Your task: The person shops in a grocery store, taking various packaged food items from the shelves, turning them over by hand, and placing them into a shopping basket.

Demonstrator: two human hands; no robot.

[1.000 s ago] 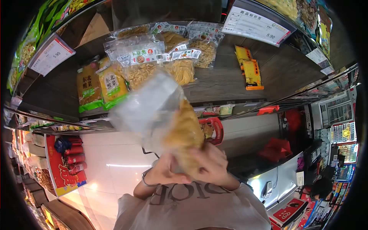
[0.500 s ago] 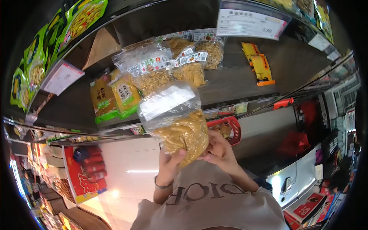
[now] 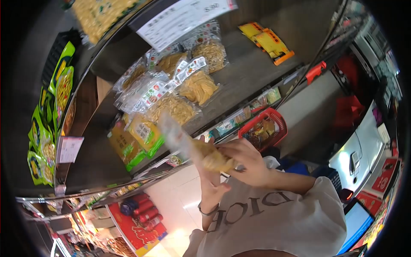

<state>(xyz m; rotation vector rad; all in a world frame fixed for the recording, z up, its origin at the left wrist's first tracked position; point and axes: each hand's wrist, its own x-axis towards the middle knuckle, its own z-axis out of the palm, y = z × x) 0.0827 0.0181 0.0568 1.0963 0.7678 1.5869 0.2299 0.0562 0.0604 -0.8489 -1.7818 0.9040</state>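
A clear plastic bag of tan, folded food [image 3: 209,156] is tilted nearly edge-on in front of my chest, its upper end blurred. My right hand [image 3: 248,160] grips its lower end from the right. My left hand [image 3: 210,180], with a dark band on the wrist, is against the bag's left and under side, fingers behind it and thumb apart. Similar clear bags [image 3: 198,88] lie on the dark shelf [image 3: 239,81] beyond. Two yellow-and-green packets [image 3: 143,132] lie at their near left.
Yellow packets [image 3: 272,45] lie farther right on the shelf. A red basket [image 3: 280,122] holding packages stands below the shelf edge. Price tags [image 3: 180,21] hang from the upper shelf. Red bottles [image 3: 145,212] stand at lower left; a white counter [image 3: 353,150] is at right.
The view has rotated and shifted. The bag has turned from showing its broad face to nearly edge-on, and my right hand has moved over its lower end.
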